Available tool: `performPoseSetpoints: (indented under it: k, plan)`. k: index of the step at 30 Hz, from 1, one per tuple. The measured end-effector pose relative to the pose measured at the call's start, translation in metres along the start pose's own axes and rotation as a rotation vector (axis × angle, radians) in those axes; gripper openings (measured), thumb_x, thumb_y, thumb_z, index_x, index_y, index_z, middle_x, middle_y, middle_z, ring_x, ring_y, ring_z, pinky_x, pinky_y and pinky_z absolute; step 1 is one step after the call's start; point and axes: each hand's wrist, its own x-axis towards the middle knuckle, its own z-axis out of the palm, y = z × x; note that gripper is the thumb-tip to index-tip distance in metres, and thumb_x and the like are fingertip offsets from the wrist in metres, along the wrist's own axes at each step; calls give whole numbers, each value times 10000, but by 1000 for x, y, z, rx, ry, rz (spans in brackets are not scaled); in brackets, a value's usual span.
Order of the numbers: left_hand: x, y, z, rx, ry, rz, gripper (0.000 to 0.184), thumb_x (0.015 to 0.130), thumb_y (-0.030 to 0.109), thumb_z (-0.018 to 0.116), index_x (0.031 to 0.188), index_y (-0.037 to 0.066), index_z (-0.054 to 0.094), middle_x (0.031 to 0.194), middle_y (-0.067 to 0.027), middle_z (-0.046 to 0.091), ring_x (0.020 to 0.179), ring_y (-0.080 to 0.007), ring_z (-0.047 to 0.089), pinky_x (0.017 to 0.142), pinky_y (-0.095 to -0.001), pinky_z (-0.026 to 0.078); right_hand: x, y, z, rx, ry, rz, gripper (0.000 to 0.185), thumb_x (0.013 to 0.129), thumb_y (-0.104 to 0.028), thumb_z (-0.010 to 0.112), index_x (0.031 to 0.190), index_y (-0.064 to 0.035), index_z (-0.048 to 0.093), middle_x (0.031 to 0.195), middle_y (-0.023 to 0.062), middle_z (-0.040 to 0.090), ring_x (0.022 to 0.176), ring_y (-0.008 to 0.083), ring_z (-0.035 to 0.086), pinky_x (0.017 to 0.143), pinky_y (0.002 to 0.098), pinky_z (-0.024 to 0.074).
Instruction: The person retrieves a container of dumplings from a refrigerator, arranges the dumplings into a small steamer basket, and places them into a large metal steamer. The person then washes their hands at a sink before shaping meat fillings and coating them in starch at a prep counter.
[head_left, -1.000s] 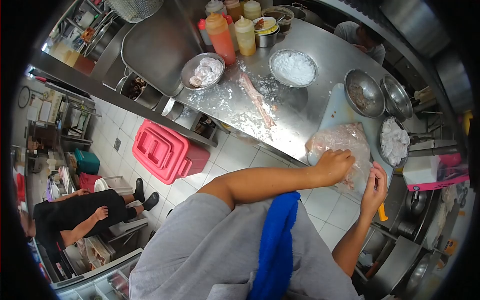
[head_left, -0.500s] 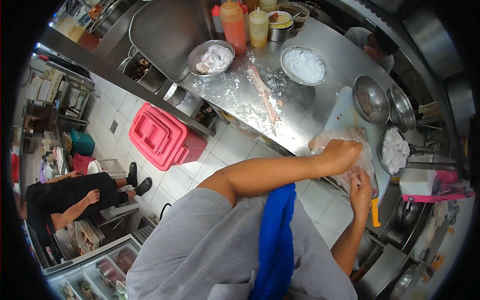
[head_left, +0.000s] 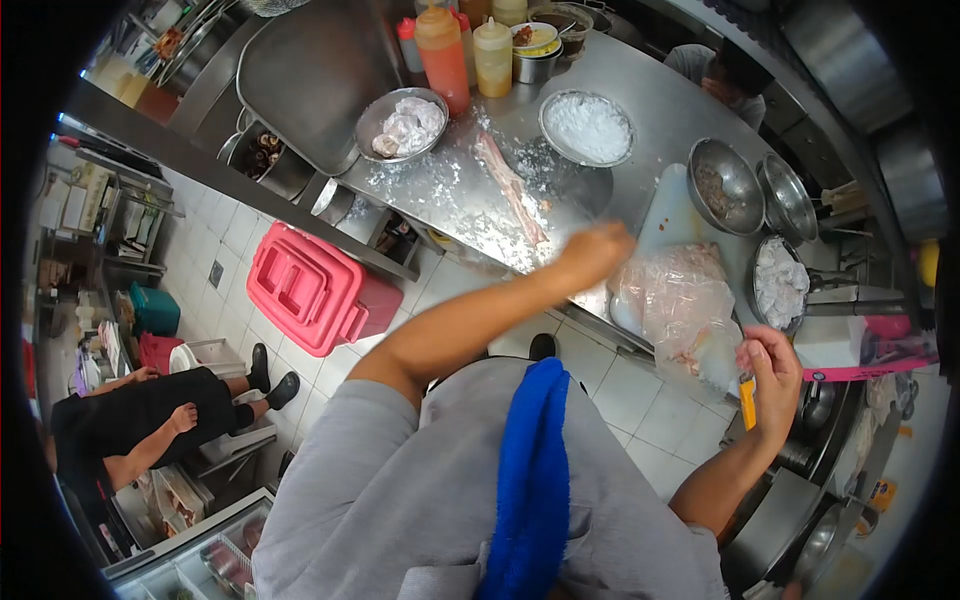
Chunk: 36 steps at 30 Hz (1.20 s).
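A clear plastic bag with pale pink meat in it (head_left: 680, 295) lies on the white cutting board (head_left: 668, 205) at the table's near right. My left hand (head_left: 598, 252) is raised at the table edge, left of the bag. It is smeared by motion, so its fingers cannot be made out. My right hand (head_left: 772, 370) is beside the bag's near right corner, fingers apart, with nothing plainly in it. A knife's yellow handle (head_left: 747, 402) shows just left of that hand; its blade is hidden. A long floured strip of meat (head_left: 512, 190) lies on the steel table (head_left: 440, 200).
A bowl of white powder (head_left: 588, 127), a bowl of floured pieces (head_left: 402, 125) and a bowl of coated pieces (head_left: 780, 283) stand around. Sauce bottles (head_left: 442, 55) are at the back. A pink lidded bin (head_left: 310, 285) is on the floor. Two other people are nearby.
My left hand has moved off the bag, to the left and up. My right hand has shifted right, away from the bag's middle. The bag now lies more spread out.
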Motion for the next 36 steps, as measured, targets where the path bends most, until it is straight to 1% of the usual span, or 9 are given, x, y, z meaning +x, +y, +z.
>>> performPoseSetpoints:
  k: [2,5,8,14,18,27,33,35,36]
  plan:
    - [1,-50,-33,208,-3,22,221,790,62,561,986,47,663,1040,-194,621,990,-362,589,878,-415,486,9,-17,21,-77,35,-121,171,855,-55,629,992,47,639,830,49,649,728,112,588,650,245,466]
    - [1,-115,-41,398,-190,139,231,784,85,572,994,84,669,1065,-76,617,1057,-277,552,896,-377,471,21,-56,27,-439,-32,-358,165,834,-50,643,973,39,646,838,78,664,712,136,601,650,262,476]
    - [-1,-127,-47,416,-302,176,304,767,62,567,1053,102,665,1089,-49,610,1062,-280,552,913,-382,469,48,-58,6,-450,92,-197,156,820,-49,654,962,15,659,840,104,667,714,165,621,652,268,483]
    - [9,-121,-45,502,-343,211,230,756,76,588,977,84,652,974,-69,593,1029,-273,549,864,-364,488,150,39,-15,-889,-115,-212,170,826,-145,653,946,-26,667,871,151,657,784,284,644,694,350,491]
    - [10,-125,-44,489,-337,163,197,757,99,599,949,85,643,961,-82,589,1002,-272,551,840,-373,488,188,55,15,-777,-362,-280,197,829,-186,663,946,-28,643,867,132,656,793,295,642,702,367,496]
    - [13,-124,-46,555,-319,76,139,768,94,580,877,81,665,908,-91,612,962,-283,569,791,-399,481,215,46,35,-744,-447,-231,278,826,-199,681,1047,-35,638,912,129,665,799,264,654,718,348,501]
    - [14,-132,-68,122,-170,-162,130,739,34,588,859,42,636,815,-98,629,807,-274,617,734,-377,494,210,37,38,-641,-465,-261,273,828,-144,678,1071,-31,626,876,118,654,745,224,631,688,315,498]
    - [10,-135,-80,-236,-105,-426,118,761,32,606,877,15,615,759,-97,625,723,-228,611,702,-337,494,205,31,40,-617,-474,-260,265,828,-118,672,1071,-25,623,866,110,648,734,216,618,673,308,494]
    - [7,-133,-86,-316,-86,-505,81,809,42,623,885,19,609,785,-53,607,726,-113,551,701,-257,461,205,32,39,-607,-460,-286,273,826,-130,676,1073,-27,622,874,116,647,733,235,623,678,323,494]
